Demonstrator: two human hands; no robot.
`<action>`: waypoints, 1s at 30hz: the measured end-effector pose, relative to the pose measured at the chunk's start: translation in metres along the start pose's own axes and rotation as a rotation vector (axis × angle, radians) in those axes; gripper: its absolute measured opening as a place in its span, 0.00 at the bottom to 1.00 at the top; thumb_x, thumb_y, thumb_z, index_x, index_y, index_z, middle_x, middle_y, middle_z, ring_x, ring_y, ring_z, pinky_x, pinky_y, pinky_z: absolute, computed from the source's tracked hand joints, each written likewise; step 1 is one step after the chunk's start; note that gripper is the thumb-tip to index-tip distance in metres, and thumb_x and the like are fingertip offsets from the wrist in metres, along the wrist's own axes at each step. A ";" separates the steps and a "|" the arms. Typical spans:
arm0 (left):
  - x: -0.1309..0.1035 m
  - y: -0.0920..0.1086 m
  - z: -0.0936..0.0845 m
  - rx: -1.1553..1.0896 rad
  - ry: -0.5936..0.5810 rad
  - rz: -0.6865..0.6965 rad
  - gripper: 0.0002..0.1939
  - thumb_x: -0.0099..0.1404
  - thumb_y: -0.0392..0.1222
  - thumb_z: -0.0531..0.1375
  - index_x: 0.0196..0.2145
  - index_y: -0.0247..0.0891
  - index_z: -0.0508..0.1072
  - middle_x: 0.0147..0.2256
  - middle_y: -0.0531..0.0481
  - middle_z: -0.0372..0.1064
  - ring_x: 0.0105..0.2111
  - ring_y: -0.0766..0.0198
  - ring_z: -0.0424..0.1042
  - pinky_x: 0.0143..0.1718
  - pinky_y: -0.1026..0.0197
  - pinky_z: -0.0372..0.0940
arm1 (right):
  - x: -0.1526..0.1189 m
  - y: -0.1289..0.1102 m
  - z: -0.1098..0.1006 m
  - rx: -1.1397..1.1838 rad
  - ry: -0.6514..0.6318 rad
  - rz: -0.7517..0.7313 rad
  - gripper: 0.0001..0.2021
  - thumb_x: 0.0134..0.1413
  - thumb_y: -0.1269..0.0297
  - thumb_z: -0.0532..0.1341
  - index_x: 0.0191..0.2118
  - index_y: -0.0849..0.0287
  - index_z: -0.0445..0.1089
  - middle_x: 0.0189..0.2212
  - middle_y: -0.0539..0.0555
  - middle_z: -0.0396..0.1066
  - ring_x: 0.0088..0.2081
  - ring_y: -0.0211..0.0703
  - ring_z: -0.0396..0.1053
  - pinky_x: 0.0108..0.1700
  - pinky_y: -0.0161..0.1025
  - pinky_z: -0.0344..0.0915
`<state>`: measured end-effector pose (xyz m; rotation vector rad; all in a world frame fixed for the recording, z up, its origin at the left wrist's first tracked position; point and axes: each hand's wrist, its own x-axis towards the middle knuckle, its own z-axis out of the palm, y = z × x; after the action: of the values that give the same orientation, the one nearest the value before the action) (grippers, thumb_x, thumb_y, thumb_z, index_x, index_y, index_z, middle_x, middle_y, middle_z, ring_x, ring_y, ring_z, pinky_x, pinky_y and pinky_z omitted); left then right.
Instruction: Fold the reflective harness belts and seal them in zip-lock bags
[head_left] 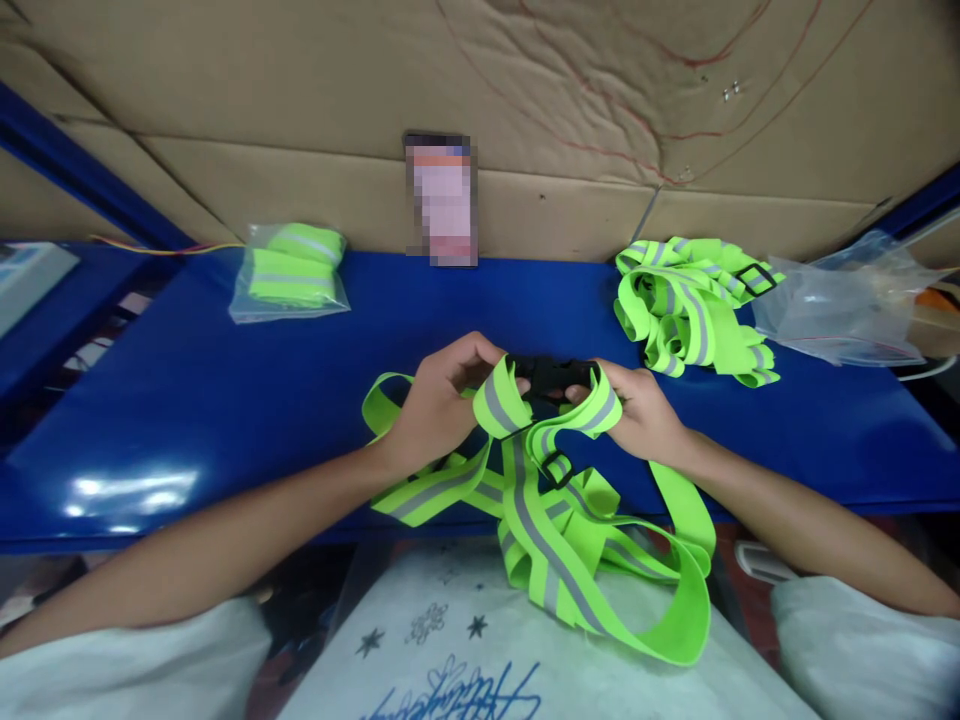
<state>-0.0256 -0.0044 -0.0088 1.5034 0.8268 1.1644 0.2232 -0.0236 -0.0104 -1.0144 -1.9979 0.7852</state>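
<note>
A black side-release buckle sits between my two hands, at the top of a neon-green reflective strap harness. My left hand is closed on the buckle's left end, its thumb and fingers pinching there. On the right end, my right hand grips in the same way. Whether the two buckle halves are fully locked cannot be made out. Loops of the strap with a grey stripe hang below, over the table's front edge and towards my shirt. A small black slider shows on the strap beneath the buckle.
On the blue table, a clear bag of folded green strap lies at back left. A loose pile of green straps lies at right, beside clear plastic bags. A phone leans against the cardboard wall.
</note>
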 end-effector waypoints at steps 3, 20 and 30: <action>0.000 -0.002 0.000 0.003 -0.010 -0.002 0.16 0.55 0.46 0.76 0.33 0.38 0.75 0.35 0.51 0.75 0.33 0.66 0.72 0.34 0.65 0.68 | -0.001 0.000 0.001 -0.002 -0.013 -0.012 0.13 0.65 0.55 0.65 0.36 0.59 0.69 0.25 0.47 0.66 0.24 0.33 0.60 0.26 0.31 0.56; -0.001 0.017 -0.006 0.110 -0.003 0.164 0.10 0.60 0.40 0.73 0.37 0.40 0.76 0.39 0.52 0.76 0.37 0.65 0.75 0.38 0.62 0.70 | 0.005 -0.012 -0.029 -0.213 -0.300 -0.225 0.26 0.66 0.68 0.60 0.68 0.54 0.62 0.61 0.58 0.71 0.61 0.49 0.71 0.61 0.43 0.70; 0.038 0.087 -0.026 0.509 0.012 0.924 0.15 0.58 0.39 0.74 0.43 0.41 0.79 0.40 0.49 0.80 0.39 0.60 0.79 0.42 0.55 0.74 | 0.040 -0.105 -0.074 -0.536 -0.061 -0.252 0.28 0.65 0.53 0.63 0.68 0.52 0.64 0.62 0.54 0.71 0.59 0.55 0.72 0.62 0.53 0.71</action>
<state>-0.0443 0.0169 0.0850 2.4373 0.4252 1.6882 0.2277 -0.0281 0.1240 -1.0027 -2.3937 0.1420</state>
